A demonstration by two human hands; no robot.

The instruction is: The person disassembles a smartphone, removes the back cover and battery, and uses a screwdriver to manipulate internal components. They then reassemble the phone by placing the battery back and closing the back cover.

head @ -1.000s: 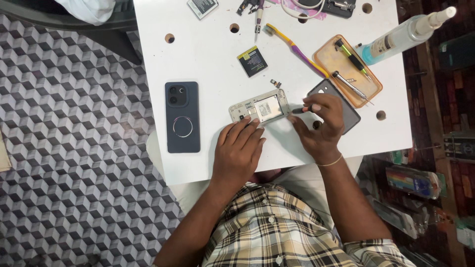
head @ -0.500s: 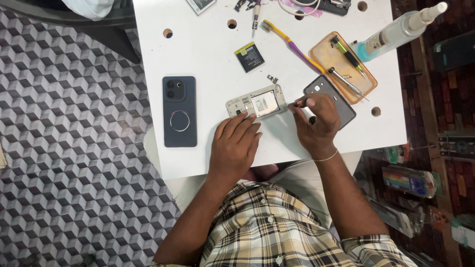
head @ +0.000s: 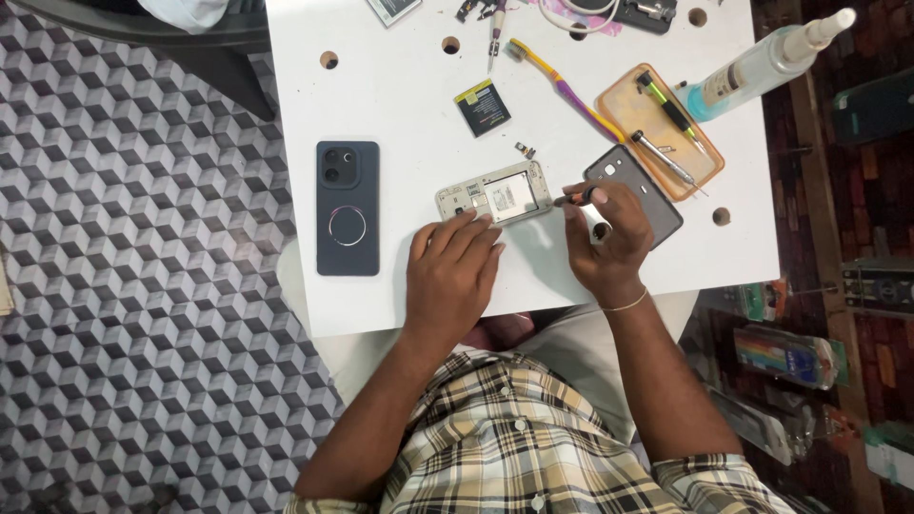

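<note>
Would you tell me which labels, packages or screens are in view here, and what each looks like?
Battery: upper table, black square with yellow label.
Opened phone: by left hand, white sticker inside.
Packets: right of table, multicoloured, too blurred to detail.
No lit screens.

White table (head: 419,105) carries dark phone (head: 347,207), opened phone (head: 495,193), battery (head: 482,108), toothbrush (head: 562,74), tray (head: 628,109).

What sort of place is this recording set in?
Probably a phone repair bench: an opened phone lies on the white table, with a tray of small tools and a loose battery nearby.
</note>
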